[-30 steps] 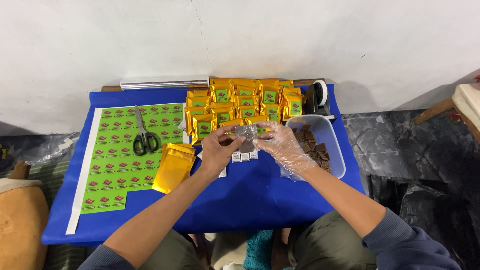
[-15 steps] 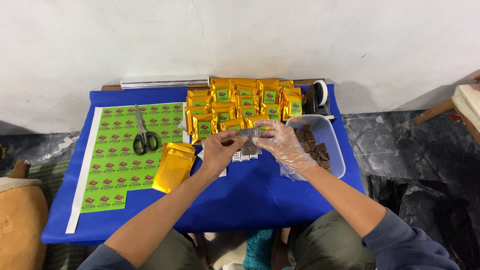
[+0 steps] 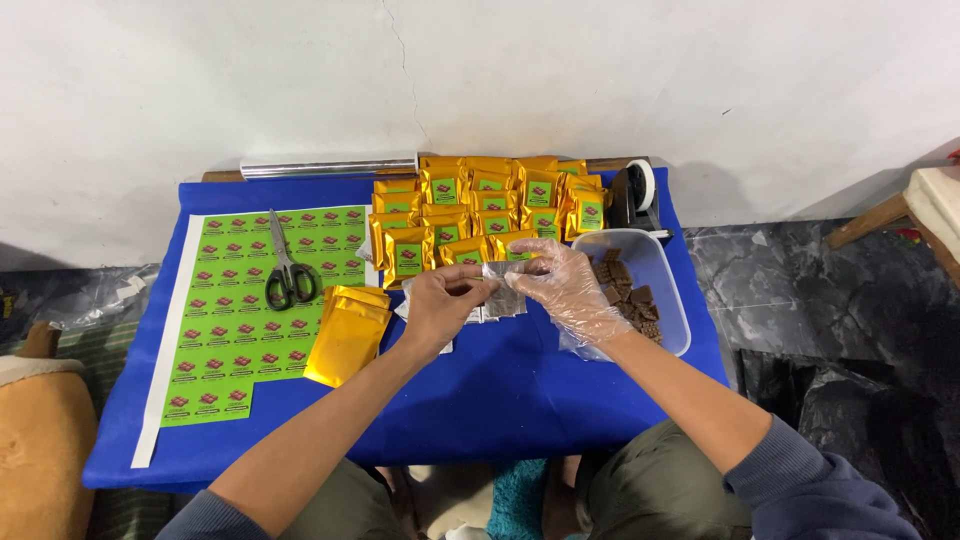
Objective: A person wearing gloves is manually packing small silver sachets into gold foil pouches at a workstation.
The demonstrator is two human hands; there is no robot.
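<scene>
Holding a small silver foil wrapper (image 3: 503,290) between both hands, we work above the blue-covered surface (image 3: 480,400). Our bare left hand (image 3: 440,305) has its grip pinched on the wrapper's left edge; our right hand (image 3: 565,285), in a clear plastic glove, has its grip pinched on the right edge. Just right of the right grip sits a clear tub (image 3: 668,290) of brown chocolate pieces (image 3: 625,295). Beyond both grips stand gold pouches with green labels (image 3: 480,205). Left of the left grip lie plain gold pouches (image 3: 348,335), then scissors (image 3: 288,275) on a green label sheet (image 3: 225,335).
</scene>
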